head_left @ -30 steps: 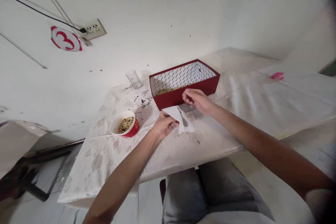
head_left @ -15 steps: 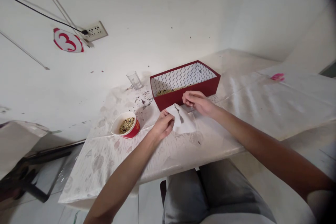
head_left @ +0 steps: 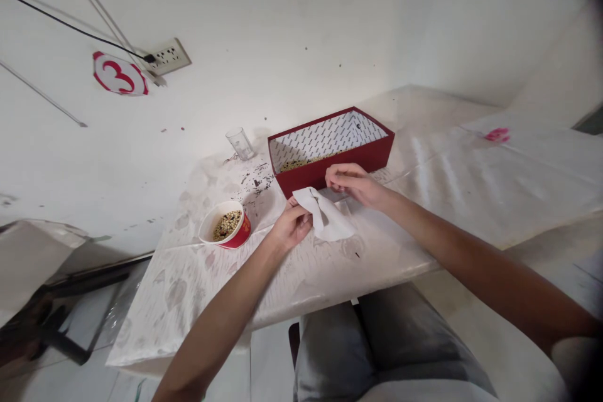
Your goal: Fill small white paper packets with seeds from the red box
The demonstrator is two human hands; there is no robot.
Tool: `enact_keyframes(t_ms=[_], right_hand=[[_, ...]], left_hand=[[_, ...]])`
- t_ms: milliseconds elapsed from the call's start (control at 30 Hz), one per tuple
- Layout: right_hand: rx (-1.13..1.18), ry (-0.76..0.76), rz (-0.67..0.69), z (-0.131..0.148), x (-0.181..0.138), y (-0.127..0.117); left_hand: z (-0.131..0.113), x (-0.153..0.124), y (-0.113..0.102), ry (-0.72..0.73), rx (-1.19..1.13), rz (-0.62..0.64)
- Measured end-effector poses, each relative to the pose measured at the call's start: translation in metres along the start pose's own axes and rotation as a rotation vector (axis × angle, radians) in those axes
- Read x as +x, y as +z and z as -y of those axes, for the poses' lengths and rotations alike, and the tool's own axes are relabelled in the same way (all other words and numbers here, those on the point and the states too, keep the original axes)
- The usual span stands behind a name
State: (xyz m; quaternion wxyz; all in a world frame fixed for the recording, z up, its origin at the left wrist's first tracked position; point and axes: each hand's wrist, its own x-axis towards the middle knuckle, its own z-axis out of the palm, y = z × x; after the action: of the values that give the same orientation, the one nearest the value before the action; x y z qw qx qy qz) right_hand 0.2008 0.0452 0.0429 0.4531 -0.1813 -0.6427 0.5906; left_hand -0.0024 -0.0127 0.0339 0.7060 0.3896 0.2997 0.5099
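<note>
My left hand pinches the edge of a thin white sheet, like tissue or paper. The sheet hangs in folds to the right of the fingers, with a dark slit or mark near its upper middle. My right hand is curled closed just above and right of the sheet, in front of the red box. Whatever its fingertips hold, if anything, is hidden. Pale grains with dark bits lie inside the box, whose inner walls are white with printed marks. A red and white paper bowl of similar mixed grains stands left of my left hand.
A clear glass stands at the back left of the table. Dark bits are scattered between glass and box. A pink flower-like thing lies far right on the pale tablecloth. The wall holds a socket.
The white sheet has shifted and unfolded a little, its lower right corner spreading further right. Its dark mark looks different in shape. Both hands stay almost in place.
</note>
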Motion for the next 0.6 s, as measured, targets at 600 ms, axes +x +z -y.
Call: enact_keyframes(t_ms=[600], right_hand=[[-0.128, -0.130, 0.083, 0.0045, -0.0020, 0.0030]], left_hand=[[0.0059, 0.0063, 0.0025, 0.018, 0.097, -0.092]])
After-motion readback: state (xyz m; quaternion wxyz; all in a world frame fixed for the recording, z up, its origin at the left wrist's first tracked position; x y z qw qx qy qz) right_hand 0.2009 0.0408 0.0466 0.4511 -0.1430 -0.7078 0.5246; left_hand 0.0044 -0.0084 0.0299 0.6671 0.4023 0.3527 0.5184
